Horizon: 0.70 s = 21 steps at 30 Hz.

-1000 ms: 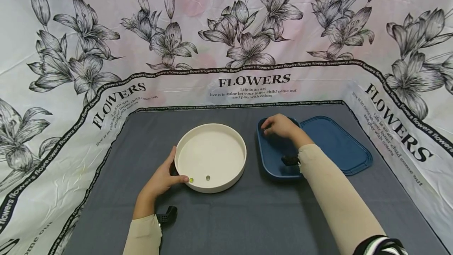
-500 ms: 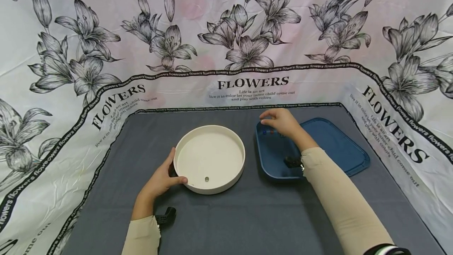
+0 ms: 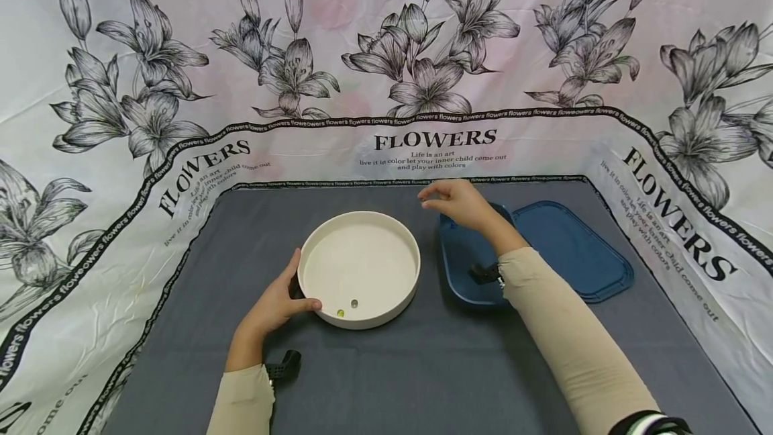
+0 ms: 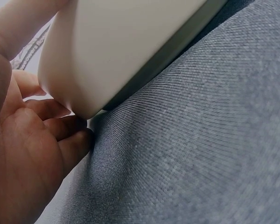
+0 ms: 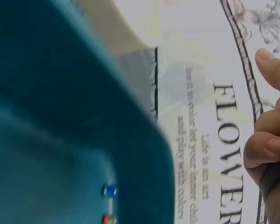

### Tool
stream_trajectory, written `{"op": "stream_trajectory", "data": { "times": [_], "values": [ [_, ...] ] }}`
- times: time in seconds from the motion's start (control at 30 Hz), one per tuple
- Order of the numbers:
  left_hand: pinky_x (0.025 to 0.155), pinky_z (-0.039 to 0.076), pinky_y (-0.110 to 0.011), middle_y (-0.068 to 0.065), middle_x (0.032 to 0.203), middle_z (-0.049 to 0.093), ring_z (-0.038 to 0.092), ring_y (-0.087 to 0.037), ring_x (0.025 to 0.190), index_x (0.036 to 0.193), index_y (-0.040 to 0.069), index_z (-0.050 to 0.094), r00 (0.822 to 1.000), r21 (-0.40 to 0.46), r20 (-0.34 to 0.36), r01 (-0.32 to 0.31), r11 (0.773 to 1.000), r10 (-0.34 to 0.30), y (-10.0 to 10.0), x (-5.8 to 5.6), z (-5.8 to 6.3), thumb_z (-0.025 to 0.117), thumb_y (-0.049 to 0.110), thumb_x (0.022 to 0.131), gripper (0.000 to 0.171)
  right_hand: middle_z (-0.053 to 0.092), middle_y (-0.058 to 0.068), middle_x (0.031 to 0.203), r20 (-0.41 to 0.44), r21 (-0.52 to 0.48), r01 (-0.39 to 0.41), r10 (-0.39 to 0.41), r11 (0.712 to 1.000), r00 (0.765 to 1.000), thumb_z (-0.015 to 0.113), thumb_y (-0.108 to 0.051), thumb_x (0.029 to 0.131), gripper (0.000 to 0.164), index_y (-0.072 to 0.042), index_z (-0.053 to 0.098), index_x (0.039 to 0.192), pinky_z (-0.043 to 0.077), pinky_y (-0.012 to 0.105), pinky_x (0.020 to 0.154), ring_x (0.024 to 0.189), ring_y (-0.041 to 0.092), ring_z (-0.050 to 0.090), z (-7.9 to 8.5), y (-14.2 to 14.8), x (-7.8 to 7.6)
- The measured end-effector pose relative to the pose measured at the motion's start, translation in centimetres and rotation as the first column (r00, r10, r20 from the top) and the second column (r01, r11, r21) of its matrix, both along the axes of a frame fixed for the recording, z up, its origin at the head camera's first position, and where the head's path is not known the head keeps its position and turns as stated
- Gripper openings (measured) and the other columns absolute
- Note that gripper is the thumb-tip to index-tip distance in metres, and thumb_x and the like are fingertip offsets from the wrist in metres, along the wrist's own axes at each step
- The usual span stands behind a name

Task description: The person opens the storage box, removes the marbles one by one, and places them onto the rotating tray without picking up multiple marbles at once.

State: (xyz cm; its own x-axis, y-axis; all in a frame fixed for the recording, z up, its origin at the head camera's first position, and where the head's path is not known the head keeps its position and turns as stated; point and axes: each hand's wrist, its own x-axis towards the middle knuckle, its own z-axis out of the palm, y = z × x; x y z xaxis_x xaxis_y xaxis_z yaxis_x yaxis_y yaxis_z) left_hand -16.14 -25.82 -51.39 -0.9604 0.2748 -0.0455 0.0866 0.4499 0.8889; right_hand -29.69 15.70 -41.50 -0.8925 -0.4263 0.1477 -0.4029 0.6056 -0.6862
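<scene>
My left hand (image 3: 276, 304) grips the near left side of a round cream tray (image 3: 368, 254), thumb over the rim and fingers against its outside wall. Inside lie a grey marble (image 3: 354, 303) and a yellow-green marble (image 3: 341, 313), close to the near edge. My right hand (image 3: 464, 205) is above the far left corner of a blue plastic box (image 3: 447, 267), thumb and forefinger pinched together. A tiny reddish marble (image 3: 421, 199) just shows at those fingertips; the fingers mostly hide it. Down in the box, the right wrist view shows a blue marble (image 5: 110, 190) and a red one (image 5: 109, 219).
A blue lid (image 3: 580, 254) lies flat to the right of the box. Grey cloth (image 3: 386, 381) covers the table. Behind and at the sides stands a white flower-printed sheet (image 3: 338, 72). Between tray and box runs a narrow gap.
My right hand has risen out of the box and moved left past its far corner. The yellow-green marble has rolled slightly right along the tray's near edge. My left hand keeps its hold.
</scene>
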Motion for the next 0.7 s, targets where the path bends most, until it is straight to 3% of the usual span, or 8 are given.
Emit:
{"op": "stream_trajectory", "data": {
  "times": [0.1,0.17,0.27,0.33,0.4,0.6,0.7],
  "values": [
    [0.121,0.018,-0.059,-0.009,0.173,0.003,0.018,-0.032,0.157,0.166,0.013,-0.003,1.000,-0.008,0.001,0.004,1.000,-0.004,-0.1,0.0,-0.1,0.092,0.025,0.077,0.130,0.054,0.006,0.070,0.004,0.002,-0.027,0.027,1.000,1.000,0.070,-0.035,0.099,0.023,-0.025,0.075,0.119,0.047,0.037,0.066,0.063,0.028,0.054,0.3,-1.3,0.0],
    [0.121,0.018,-0.059,-0.009,0.173,0.003,0.018,-0.032,0.157,0.166,0.013,-0.003,1.000,-0.005,0.000,0.005,1.000,-0.005,-0.2,0.0,-0.1,0.092,0.024,0.078,0.130,0.055,0.006,0.072,0.012,0.003,-0.046,0.046,0.999,0.999,0.070,-0.035,0.099,0.023,-0.025,0.075,0.119,0.047,0.037,0.065,0.067,0.031,0.056,0.5,-2.1,0.0],
    [0.122,0.018,-0.059,-0.008,0.173,0.003,0.017,-0.033,0.157,0.166,0.015,-0.002,1.000,-0.011,-0.004,0.006,1.000,-0.006,-0.2,0.1,-0.1,0.092,0.025,0.078,0.129,0.053,0.006,0.070,0.018,0.017,-0.088,0.087,0.996,0.996,0.070,-0.031,0.099,0.022,-0.024,0.075,0.119,0.042,0.035,0.059,0.065,0.027,0.053,1.0,-3.3,0.1],
    [0.122,0.018,-0.059,-0.008,0.173,0.002,0.017,-0.033,0.157,0.166,0.016,-0.002,1.000,-0.017,-0.004,0.006,1.000,-0.006,-0.2,0.0,0.0,0.091,0.027,0.078,0.129,0.049,0.006,0.066,0.022,0.024,-0.114,0.113,0.993,0.993,0.071,-0.028,0.099,0.020,-0.024,0.076,0.118,0.038,0.035,0.054,0.055,0.025,0.041,1.3,-3.9,0.1],
    [0.122,0.019,-0.058,-0.007,0.173,0.003,0.017,-0.032,0.157,0.166,0.016,-0.002,1.000,-0.022,-0.002,0.004,1.000,-0.004,-0.2,0.0,0.1,0.091,0.028,0.078,0.129,0.047,0.006,0.064,0.023,0.033,-0.138,0.138,0.990,0.990,0.071,-0.026,0.099,0.018,-0.025,0.077,0.116,0.036,0.033,0.053,0.054,0.021,0.038,1.5,-4.5,0.1],
    [0.121,0.022,-0.055,-0.009,0.173,0.004,0.019,-0.032,0.157,0.166,0.013,-0.003,1.000,-0.010,0.003,-0.001,1.000,0.001,-0.2,0.0,0.2,0.091,0.026,0.079,0.129,0.054,-0.001,0.069,0.053,0.049,-0.194,0.191,0.980,0.980,0.072,-0.023,0.098,0.019,-0.027,0.076,0.117,0.038,0.033,0.057,0.056,0.016,0.037,1.5,-6.3,-0.2],
    [0.122,0.024,-0.044,-0.008,0.173,0.004,0.019,-0.031,0.157,0.166,0.012,-0.003,1.000,-0.002,0.008,0.003,1.000,-0.003,-0.1,0.0,0.3,0.091,0.024,0.079,0.129,0.062,-0.003,0.077,0.060,0.066,-0.224,0.220,0.972,0.974,0.072,-0.023,0.098,0.021,-0.022,0.076,0.119,0.044,0.035,0.063,0.060,0.016,0.043,1.3,-7.1,-0.5]
  ]
}}
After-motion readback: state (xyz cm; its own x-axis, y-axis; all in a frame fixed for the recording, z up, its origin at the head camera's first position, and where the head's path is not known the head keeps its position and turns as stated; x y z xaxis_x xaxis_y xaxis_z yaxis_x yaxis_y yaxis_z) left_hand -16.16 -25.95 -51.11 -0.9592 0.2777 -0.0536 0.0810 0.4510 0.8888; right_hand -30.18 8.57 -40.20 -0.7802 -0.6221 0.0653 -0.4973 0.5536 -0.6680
